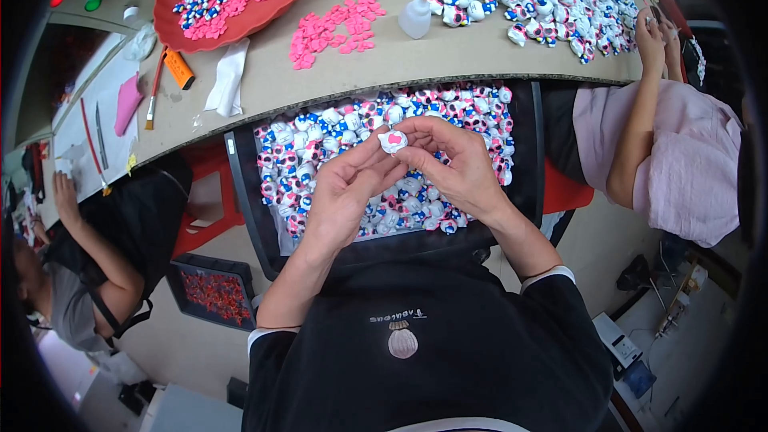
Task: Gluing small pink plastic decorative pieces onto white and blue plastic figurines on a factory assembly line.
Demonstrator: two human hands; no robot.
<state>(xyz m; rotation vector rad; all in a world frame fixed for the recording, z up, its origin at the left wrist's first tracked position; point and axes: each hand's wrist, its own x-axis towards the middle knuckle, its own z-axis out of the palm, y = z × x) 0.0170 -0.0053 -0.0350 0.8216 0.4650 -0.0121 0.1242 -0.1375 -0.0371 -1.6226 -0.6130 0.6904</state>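
Small white figurine pinched above a crowded tray

We judge that the white figurine [393,142] could slip, since only fingertips support it; it would likely drop among lookalikes in the black tray [530,152] below, on the near side of the table [472,62]. We see the left hand [342,192] and right hand [462,166] meeting around it, thumbs and forefingers narrowed onto its left and right sides. How hard they press, we cannot tell.

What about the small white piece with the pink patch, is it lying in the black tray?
No, the small white piece is held in the fingers of the left hand and right hand.
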